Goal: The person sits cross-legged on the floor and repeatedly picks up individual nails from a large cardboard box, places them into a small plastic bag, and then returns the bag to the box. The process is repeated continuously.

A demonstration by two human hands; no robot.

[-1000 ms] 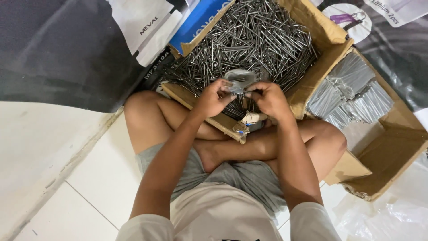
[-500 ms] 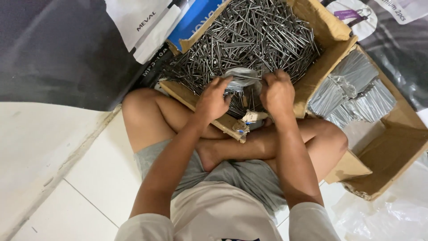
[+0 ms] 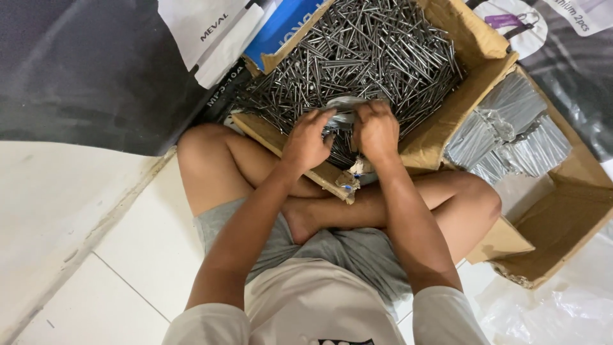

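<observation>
A torn cardboard box (image 3: 447, 121) in front of my crossed legs is heaped with loose steel nails (image 3: 370, 51). My left hand (image 3: 306, 142) and my right hand (image 3: 375, 131) are side by side over the near part of the heap. Both pinch a small clear plastic bag (image 3: 343, 110) with nails in it. The bag is mostly hidden between my fingers.
A second cardboard box (image 3: 562, 217) at the right holds several clear packets of nails (image 3: 504, 131). A blue carton (image 3: 284, 29) and white paper (image 3: 204, 32) lie at the back left. Crumpled clear plastic (image 3: 562, 306) lies at the bottom right, white floor tiles at the left.
My hands have moved forward and down onto the nail heap. The right hand has shifted left, closer to the left hand, and the bag is now more hidden.
</observation>
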